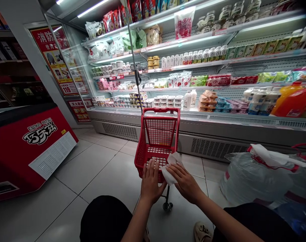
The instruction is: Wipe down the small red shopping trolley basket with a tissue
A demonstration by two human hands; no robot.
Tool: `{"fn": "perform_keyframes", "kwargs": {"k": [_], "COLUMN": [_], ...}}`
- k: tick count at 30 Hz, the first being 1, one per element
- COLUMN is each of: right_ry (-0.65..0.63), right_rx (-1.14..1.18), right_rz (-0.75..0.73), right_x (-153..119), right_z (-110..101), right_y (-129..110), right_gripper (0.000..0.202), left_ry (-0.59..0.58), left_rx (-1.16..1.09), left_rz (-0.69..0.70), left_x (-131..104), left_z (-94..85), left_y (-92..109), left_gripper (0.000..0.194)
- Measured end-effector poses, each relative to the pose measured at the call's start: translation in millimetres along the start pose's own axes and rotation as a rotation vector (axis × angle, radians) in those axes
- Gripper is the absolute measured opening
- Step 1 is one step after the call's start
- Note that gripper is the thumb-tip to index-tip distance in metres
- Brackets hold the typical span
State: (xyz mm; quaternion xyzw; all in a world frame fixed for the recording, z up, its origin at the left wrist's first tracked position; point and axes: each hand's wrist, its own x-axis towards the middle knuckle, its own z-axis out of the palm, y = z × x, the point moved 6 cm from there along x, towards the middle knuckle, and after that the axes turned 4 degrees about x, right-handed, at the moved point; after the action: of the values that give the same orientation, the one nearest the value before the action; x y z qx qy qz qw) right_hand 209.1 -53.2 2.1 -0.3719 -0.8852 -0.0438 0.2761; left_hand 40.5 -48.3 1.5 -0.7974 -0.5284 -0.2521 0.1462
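A small red shopping cart [140,153] stands in front of me, its mesh basket facing me and one caster wheel [167,206] visible below. My left hand [151,183] lies at the near end of the basket, fingers straight and slightly apart, holding nothing. At the basket's near right corner, my right hand [185,179] holds a crumpled white wipe [169,176] under its fingers. Part of the wipe sticks up beyond the fingertips. Both hands hide much of the cart's near edge.
Behind the cart runs an open refrigerated display [163,129] with shelves of packaged dairy and drinks. A red chest freezer [11,158] stands at left. Plastic-wrapped large bottles [256,178] sit on the tiled floor at right. My knees [105,218] flank my arms.
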Motion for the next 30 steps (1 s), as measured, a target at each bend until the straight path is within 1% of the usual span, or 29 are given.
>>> {"fn": "perform_keyframes", "kwargs": {"k": [3,5,6,7,9,12,13,15,17,21,23,26,30], "right_ry": [-0.054,-0.088,-0.102,-0.108,-0.100,-0.053,-0.038,-0.020,-0.022,-0.049,-0.036,-0.003,0.005], "right_rx": [-0.021,-0.023,-0.019,-0.016,-0.020,-0.055,-0.065,-0.063,-0.027,0.090,0.135,0.168,0.175], "right_rz": [-0.085,-0.149,-0.179,-0.199,-0.196,-0.088,-0.045,0.012,0.006,-0.066,-0.061,-0.067,-0.097], "right_x": [-2,-1,1,4,12,27,31,35,34,29,30,35,37], "right_z": [1,0,-1,-2,-5,-11,-12,-12,-9,-1,1,0,-3], "right_y": [-12,-11,-7,0,22,61,70,76,64,17,1,-11,-19], "right_gripper": [0.078,0.079,0.079,0.080,0.081,0.080,0.078,0.073,0.070,0.061,0.052,0.046,0.048], "left_ry": [0.005,-0.018,-0.030,-0.040,-0.059,-0.081,-0.085,-0.088,-0.091,-0.109,-0.117,-0.119,-0.113], "left_rx": [0.003,-0.020,-0.036,-0.050,-0.062,-0.057,-0.057,-0.061,-0.064,-0.064,-0.065,-0.062,-0.048], "left_rz": [-0.059,-0.050,-0.035,-0.019,0.014,0.048,0.047,0.037,0.036,0.075,0.088,0.092,0.106], "left_x": [-4,-5,-5,-5,-5,-4,-3,-2,-1,-1,-1,-2,-6], "left_z": [-1.6,-0.4,0.3,0.8,1.7,2.9,3.2,3.2,2.7,1.4,1.0,0.5,-2.6], "left_y": [4,6,6,5,2,0,-1,-3,-6,-14,-18,-25,-31], "left_gripper": [0.108,0.111,0.110,0.109,0.105,0.101,0.100,0.100,0.100,0.103,0.103,0.104,0.104]}}
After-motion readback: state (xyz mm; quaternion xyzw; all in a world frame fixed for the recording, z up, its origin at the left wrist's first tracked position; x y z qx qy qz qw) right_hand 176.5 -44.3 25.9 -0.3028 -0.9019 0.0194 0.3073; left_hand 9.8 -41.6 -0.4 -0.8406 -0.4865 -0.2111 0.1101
